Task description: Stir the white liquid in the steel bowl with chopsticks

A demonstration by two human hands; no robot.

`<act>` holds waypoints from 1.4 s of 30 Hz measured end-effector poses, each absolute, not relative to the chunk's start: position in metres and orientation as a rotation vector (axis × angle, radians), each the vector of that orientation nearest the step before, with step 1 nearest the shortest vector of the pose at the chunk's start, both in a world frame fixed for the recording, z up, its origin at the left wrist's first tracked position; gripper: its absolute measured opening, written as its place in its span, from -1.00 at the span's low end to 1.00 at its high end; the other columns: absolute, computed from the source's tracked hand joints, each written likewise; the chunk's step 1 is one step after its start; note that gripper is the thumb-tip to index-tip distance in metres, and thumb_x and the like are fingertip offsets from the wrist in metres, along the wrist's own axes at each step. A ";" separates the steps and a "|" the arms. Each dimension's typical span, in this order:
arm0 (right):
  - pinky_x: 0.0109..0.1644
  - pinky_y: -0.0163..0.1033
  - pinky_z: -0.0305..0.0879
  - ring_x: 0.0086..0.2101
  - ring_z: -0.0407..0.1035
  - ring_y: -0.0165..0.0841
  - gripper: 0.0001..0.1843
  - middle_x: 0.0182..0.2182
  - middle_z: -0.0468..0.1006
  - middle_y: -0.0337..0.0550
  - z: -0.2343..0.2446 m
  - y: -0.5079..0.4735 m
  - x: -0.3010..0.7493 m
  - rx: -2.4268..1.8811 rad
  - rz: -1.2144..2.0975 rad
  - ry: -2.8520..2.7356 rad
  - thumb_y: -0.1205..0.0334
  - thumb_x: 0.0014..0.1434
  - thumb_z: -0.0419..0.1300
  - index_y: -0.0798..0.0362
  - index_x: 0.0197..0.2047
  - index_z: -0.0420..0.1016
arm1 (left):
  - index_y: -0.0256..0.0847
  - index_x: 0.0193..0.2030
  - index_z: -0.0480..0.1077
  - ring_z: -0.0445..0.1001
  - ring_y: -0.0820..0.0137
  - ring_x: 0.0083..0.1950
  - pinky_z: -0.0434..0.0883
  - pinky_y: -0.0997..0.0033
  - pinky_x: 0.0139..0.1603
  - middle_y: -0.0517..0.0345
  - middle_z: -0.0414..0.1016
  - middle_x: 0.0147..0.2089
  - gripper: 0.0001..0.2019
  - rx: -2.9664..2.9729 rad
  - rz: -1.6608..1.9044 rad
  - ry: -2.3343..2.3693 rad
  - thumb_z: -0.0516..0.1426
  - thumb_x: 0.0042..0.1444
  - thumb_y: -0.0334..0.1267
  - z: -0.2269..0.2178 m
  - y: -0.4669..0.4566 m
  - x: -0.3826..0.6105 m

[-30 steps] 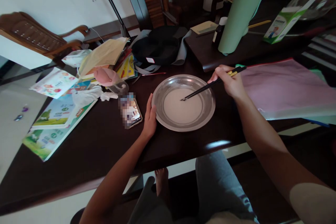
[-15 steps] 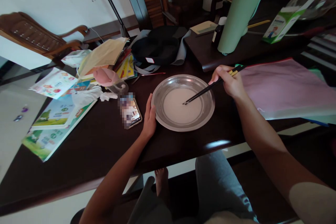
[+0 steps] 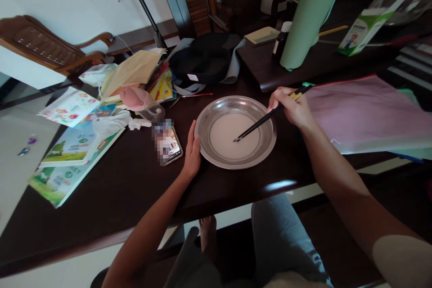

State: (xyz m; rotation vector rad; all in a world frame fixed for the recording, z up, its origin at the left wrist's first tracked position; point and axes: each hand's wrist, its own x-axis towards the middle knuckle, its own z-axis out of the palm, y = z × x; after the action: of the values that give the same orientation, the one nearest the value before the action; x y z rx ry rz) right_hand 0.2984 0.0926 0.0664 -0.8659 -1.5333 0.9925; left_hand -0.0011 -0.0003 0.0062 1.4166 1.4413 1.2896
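Note:
A round metal plate (image 3: pixel 267 144) with a shallow pool of whitish liquid (image 3: pixel 226 137) sits on the dark wooden table (image 3: pixel 135 180). My right hand (image 3: pixel 293 107) is closed round a pair of black chopsticks (image 3: pixel 266 118) whose tips dip into the liquid near the plate's middle. My left hand (image 3: pixel 192 153) lies flat with straight fingers against the plate's left rim. A phone (image 3: pixel 168 143) lies just left of that hand.
Picture books (image 3: pixel 72 153), papers and a white tissue (image 3: pixel 113 121) crowd the table's left. A black bag (image 3: pixel 202 58) lies behind the plate. A tall green cylinder (image 3: pixel 310 13), a small dark bottle (image 3: pixel 281 41) and a green-white box (image 3: pixel 362 29) stand at the back right. A pink folder (image 3: pixel 367 112) lies right.
The chopstick tips have swept through the liquid, from the upper middle toward the near side of the plate. My left hand has stayed on the rim.

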 end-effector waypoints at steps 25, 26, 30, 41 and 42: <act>-0.36 -0.17 0.37 -0.56 0.42 -0.36 -0.50 -0.64 0.49 -0.22 0.066 0.095 0.300 -0.877 0.945 -1.491 -0.20 0.16 0.18 -0.02 -0.62 0.41 | 0.00 0.43 0.04 -0.02 0.26 0.51 -0.08 0.14 0.50 0.14 -0.02 0.52 -0.40 1.387 1.293 1.420 -0.05 0.30 0.08 0.002 0.000 -0.002; -0.35 -0.17 0.38 -0.56 0.42 -0.35 -0.51 -0.63 0.50 -0.22 0.067 0.093 0.299 -0.885 0.974 -1.512 -0.20 0.15 0.18 -0.02 -0.61 0.42 | 0.00 0.43 0.04 -0.02 0.26 0.51 -0.09 0.14 0.50 0.14 -0.02 0.52 -0.40 1.389 1.291 1.425 -0.05 0.30 0.09 0.002 0.000 -0.002; -0.24 -0.16 0.41 -0.41 0.51 -0.31 -0.57 -0.53 0.58 -0.21 0.069 0.086 0.293 -0.898 1.033 -1.653 -0.19 0.16 0.19 -0.04 -0.51 0.49 | -0.03 0.43 0.05 -0.02 0.26 0.51 -0.08 0.17 0.50 0.11 -0.01 0.51 -0.39 1.397 1.287 1.440 -0.05 0.29 0.09 0.004 0.000 -0.001; -0.29 -0.15 0.41 -0.48 0.48 -0.32 -0.52 -0.58 0.55 -0.21 0.068 0.089 0.297 -0.912 1.009 -1.608 -0.23 0.14 0.18 -0.03 -0.56 0.46 | -0.01 0.42 0.05 0.00 0.24 0.50 -0.07 0.12 0.50 0.11 0.00 0.51 -0.39 1.383 1.297 1.429 -0.04 0.29 0.10 0.002 0.001 -0.002; -0.25 -0.16 0.41 -0.45 0.50 -0.32 -0.55 -0.55 0.57 -0.21 0.069 0.088 0.295 -0.905 1.026 -1.641 -0.21 0.15 0.19 -0.03 -0.53 0.48 | -0.01 0.43 0.05 0.01 0.24 0.50 -0.07 0.12 0.50 0.11 0.01 0.51 -0.39 1.382 1.296 1.428 -0.04 0.29 0.10 0.002 0.001 -0.002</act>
State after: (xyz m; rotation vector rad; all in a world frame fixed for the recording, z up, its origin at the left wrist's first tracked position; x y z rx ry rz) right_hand 0.2953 0.0877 0.0690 -0.9052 -1.6411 1.0264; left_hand -0.0020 0.0008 0.0018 1.3824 1.4278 1.2962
